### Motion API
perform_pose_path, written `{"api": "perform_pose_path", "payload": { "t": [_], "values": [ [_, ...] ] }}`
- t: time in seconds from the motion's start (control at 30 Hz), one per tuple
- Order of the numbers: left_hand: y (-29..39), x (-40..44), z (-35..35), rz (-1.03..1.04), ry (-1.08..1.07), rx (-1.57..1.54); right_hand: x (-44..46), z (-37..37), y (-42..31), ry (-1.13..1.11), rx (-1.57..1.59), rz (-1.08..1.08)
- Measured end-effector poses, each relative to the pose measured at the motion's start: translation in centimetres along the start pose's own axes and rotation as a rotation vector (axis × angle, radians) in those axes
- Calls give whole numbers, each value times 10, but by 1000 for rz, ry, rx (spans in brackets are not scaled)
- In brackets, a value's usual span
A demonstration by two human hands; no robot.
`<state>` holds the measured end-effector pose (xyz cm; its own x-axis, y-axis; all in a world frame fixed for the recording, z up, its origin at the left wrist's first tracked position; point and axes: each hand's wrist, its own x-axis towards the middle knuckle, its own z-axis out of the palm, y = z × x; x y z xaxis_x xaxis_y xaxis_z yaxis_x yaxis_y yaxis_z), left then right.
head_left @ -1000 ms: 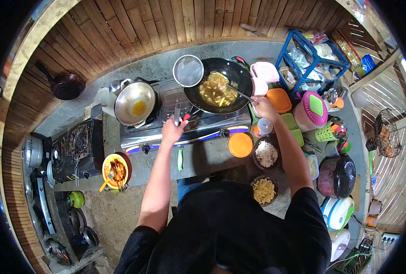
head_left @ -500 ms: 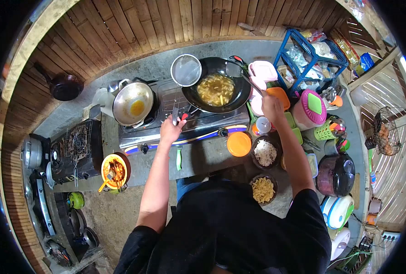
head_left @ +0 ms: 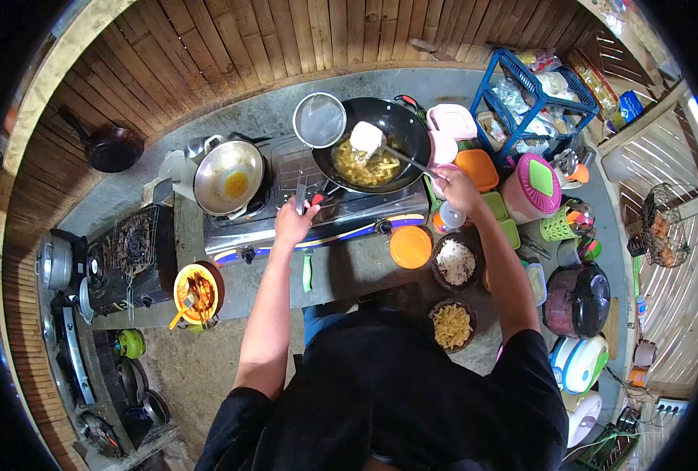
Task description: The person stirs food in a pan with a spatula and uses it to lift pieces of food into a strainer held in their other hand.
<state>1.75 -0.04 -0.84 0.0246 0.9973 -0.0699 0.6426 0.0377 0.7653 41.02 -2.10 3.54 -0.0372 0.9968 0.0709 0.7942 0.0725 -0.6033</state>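
My right hand (head_left: 459, 194) is closed around the dark handle of a spatula (head_left: 367, 138), whose bright blade is over the food in the black wok (head_left: 412, 169). Pale strips of food (head_left: 365, 169) sit in bubbling oil there. In my left hand (head_left: 292, 224) is the metal handle of a mesh strainer (head_left: 320, 120), its round basket resting at the wok's left rim. A red-tipped handle lies close to my left fingers. Both pans stand on the gas stove (head_left: 286, 173); the lighter pan (head_left: 211, 188) on the left has a little yellow oil in it.
Bowls of white shreds (head_left: 455, 263) and pale yellow strips (head_left: 452, 326) stand near my right arm. An orange lid (head_left: 411, 247) and green-handled knife (head_left: 307, 273) lie before the stove. An orange bowl of red sauce (head_left: 196, 294) is left; a blue rack (head_left: 533, 90) stands back right.
My right hand has moved slightly down and left, bringing the spatula blade from the wok's right rim leftward over the food. My left hand and the strainer have stayed in place.
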Motion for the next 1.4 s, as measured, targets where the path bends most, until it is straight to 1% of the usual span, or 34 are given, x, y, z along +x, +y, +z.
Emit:
{"api": "perform_pose_path", "payload": {
  "t": [0.03,0.1,0.13,0.2,0.23,0.3,0.33,0.4,0.43,0.5,0.53,0.6,0.63,0.7,0.83,0.9,0.93,1.0,1.1,1.2,1.23,1.27,1.3,1.33,1.4],
  "values": [
    [1,-1,0,0,0,0,0,0,1,0,0,0],
    [1,-2,-1,-7,2,-16,1,-3,-1,181,-130,-39],
    [2,-2,0,-5,0,-17,-1,-6,-4,182,-131,-37],
    [3,-1,-2,-9,-9,1,-4,-15,-9,150,-510,122],
    [4,-1,-2,-8,-7,0,-4,-14,-6,152,-511,121],
    [4,-2,-2,-9,-6,1,-8,-11,-4,276,-603,17],
    [5,-2,-2,-9,-5,1,-11,-12,-7,276,-603,16],
    [4,-3,-2,-6,8,13,-16,-16,-18,130,-620,53],
    [3,-2,-1,-7,8,14,-18,-20,-27,129,-619,52],
    [1,-1,0,-27,2,6,-20,-28,-39,-37,-479,137],
    [4,-2,-1,-27,2,6,-17,-25,-30,-36,-479,137],
    [8,-4,-3,-27,2,1,-9,-14,-1,-97,-204,-37],
    [8,-4,-3,-26,2,0,-10,-10,3,-96,-205,-36],
    [6,-4,-3,0,-2,14,-10,-6,5,-48,-64,-103],
    [4,-3,0,-20,11,-4,-12,-10,-13,4,-81,-74],
    [4,-2,-1,-15,8,3,-14,-14,-25,112,-272,4],
    [5,-3,-2,-15,7,3,-14,-15,-29,112,-272,4],
    [6,-3,-2,-27,-2,11,-13,-17,-34,147,-467,99],
    [4,-2,-2,-25,-4,9,-4,-7,-14,189,-505,138],
    [0,0,1,-17,0,-6,2,0,-7,125,-499,153],
    [0,0,1,-17,-1,-6,7,8,6,125,-499,153],
    [0,-1,1,-17,-1,2,12,17,21,105,-402,80],
    [0,0,0,-16,-1,10,14,18,19,85,-305,7],
    [1,-1,0,-16,-1,10,13,19,17,86,-305,7],
    [2,-1,-1,-5,-3,17,11,22,10,20,-69,24]
  ]
}}
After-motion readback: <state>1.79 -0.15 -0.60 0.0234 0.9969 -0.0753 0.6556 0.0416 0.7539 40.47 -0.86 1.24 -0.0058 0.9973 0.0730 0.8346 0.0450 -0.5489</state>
